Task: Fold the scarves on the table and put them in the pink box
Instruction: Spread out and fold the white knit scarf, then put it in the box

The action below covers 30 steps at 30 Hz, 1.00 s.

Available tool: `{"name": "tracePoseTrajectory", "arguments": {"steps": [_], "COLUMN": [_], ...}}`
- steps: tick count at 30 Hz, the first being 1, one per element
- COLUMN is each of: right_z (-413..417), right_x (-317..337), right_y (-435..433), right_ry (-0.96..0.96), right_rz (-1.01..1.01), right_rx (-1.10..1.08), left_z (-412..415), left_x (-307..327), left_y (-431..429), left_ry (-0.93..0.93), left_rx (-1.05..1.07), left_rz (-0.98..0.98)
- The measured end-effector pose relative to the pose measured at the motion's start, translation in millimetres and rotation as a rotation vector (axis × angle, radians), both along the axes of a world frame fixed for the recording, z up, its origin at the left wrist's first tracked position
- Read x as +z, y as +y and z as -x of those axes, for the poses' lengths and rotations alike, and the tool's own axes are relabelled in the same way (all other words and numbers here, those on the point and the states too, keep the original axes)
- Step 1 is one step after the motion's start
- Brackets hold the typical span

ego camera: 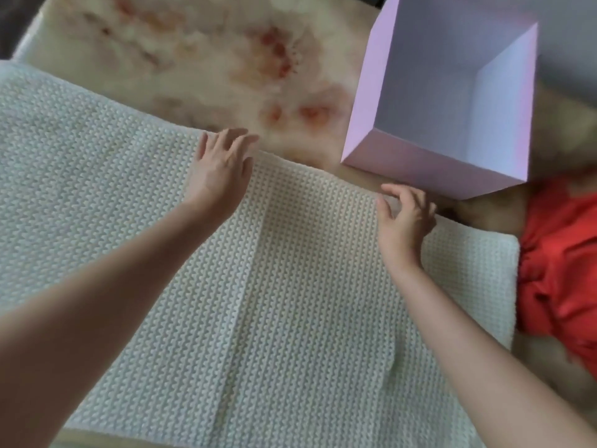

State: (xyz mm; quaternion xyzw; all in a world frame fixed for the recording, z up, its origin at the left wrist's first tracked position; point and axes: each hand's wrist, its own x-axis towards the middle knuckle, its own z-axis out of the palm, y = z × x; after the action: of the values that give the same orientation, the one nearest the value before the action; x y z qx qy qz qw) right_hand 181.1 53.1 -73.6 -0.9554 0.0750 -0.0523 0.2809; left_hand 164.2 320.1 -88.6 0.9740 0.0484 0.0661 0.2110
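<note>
Fingers of the left hand lie straight on the white scarf, likely smoothing it flat on the bench. The right hand curls at its far edge; I cannot tell if it is pinching. Nearby, the box is empty.

Head view looks steeply down, close over the table; single view.

Pale floral-print table cover
</note>
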Motion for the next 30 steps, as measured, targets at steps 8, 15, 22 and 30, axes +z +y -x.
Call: {"name": "tracePoseTrajectory", "arguments": {"steps": [8,15,22,30], "right_z": [-8,-23,-39,-10], "right_x": [13,14,-3,11], "right_y": [-137,-160,-161,-215], "right_ry": [0.225,0.157,0.191,0.157], "right_rz": [0.205,0.211,0.273,0.505], "right_rx": [0.128,0.059,-0.015,0.277], "left_z": [5,-19,-34,5], "left_x": [-4,4,2,3], "left_y": [-105,-167,-190,-231], "left_ry": [0.094,0.074,0.137,0.0], "left_rx": [-0.265,-0.006,0.14,-0.234], "left_rz": [0.067,0.229,0.164,0.053]}}
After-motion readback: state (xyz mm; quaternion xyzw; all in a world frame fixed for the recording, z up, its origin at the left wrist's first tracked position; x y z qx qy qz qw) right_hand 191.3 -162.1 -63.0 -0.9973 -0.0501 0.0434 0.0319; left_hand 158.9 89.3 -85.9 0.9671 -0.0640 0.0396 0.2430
